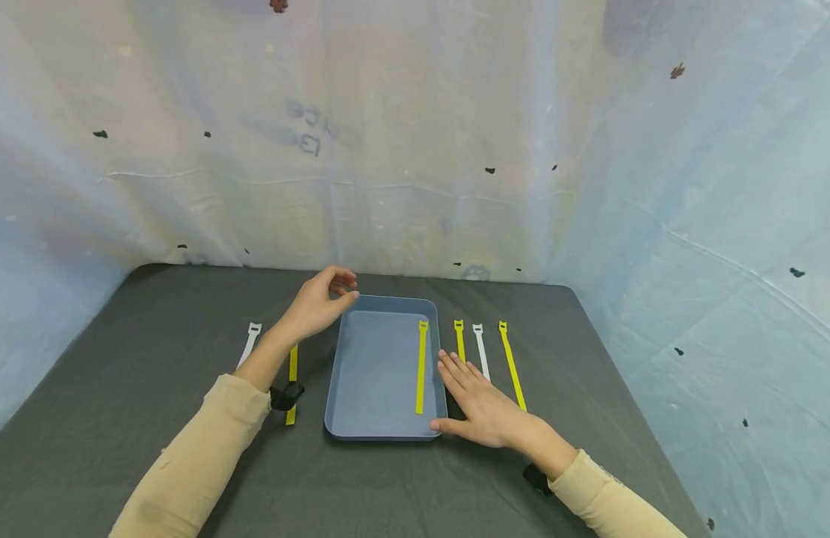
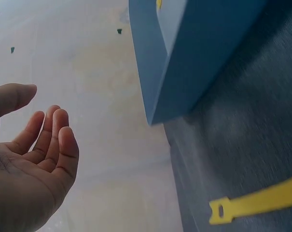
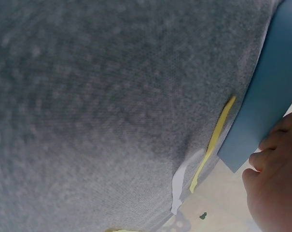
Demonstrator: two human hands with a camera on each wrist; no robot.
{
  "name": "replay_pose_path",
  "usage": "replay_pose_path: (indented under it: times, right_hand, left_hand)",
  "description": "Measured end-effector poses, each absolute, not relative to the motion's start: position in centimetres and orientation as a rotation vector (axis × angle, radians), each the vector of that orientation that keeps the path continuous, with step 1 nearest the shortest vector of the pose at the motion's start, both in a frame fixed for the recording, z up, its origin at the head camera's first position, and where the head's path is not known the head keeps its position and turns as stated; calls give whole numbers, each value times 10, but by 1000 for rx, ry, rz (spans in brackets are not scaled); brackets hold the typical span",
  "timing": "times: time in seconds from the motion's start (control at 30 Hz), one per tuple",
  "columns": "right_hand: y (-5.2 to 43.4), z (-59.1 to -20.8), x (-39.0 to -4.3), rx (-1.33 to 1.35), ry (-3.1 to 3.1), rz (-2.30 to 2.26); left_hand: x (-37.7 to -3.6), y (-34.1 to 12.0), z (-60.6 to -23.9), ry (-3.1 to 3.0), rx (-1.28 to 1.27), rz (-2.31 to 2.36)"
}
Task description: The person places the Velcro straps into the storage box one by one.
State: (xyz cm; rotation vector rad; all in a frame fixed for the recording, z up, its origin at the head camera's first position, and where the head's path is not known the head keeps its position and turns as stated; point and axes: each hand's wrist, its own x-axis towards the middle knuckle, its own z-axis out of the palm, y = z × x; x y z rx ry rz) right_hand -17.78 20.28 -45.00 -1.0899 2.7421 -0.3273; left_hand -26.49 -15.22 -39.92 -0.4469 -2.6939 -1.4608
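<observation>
A blue-grey rectangular tray (image 1: 377,373) lies on the dark cloth, with one yellow cable strap (image 1: 421,370) lengthwise in its right part. My left hand (image 1: 320,302) hovers at the tray's back left corner, fingers loosely bent, holding nothing; the left wrist view shows a gap between thumb and fingers. My right hand (image 1: 482,407) is at the tray's right side with fingers extended; whether it touches the rim is unclear. Right of the tray lie a yellow strap (image 1: 459,340), a white strap (image 1: 481,347) and another yellow strap (image 1: 512,366), some partly hidden by that hand.
Left of the tray are a white strap (image 1: 249,344) and a yellow strap (image 1: 293,366), partly covered by my left forearm. Dark cloth (image 1: 361,493) covers the table. Pale plastic sheeting (image 1: 415,149) hangs behind it and at the sides.
</observation>
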Motion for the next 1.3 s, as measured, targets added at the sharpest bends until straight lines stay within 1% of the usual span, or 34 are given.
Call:
replay_pose_path:
  times: [0.3, 0.93, 1.3]
  right_hand:
    - [203, -450, -177, -1097, 2749, -325]
    - [205, -450, -175, -1117, 2753, -300]
    - [205, -449, -174, -1109, 2755, -307]
  left_hand:
    - [-260, -183, -403, -2722, -392, -1404]
    - [-248, -239, -398, -2831, -275, -1251]
    - [-246, -269, -419, -2899, -217, -1138]
